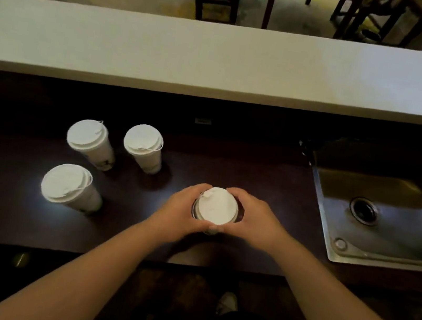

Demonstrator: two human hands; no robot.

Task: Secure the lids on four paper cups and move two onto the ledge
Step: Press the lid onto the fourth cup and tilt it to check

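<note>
Our left hand (pixel 178 208) and right hand (pixel 256 216) grip the cup (pixel 215 210) around its lid rim; thin paper likely crushes, so we press the rim evenly.

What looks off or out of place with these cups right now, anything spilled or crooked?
No spill shows. The three lidded cups on the left, back-left, back-right and front, stand upright. The left hand and right hand grip the fourth cup; whether its lid sits fully down cannot be told.
</note>
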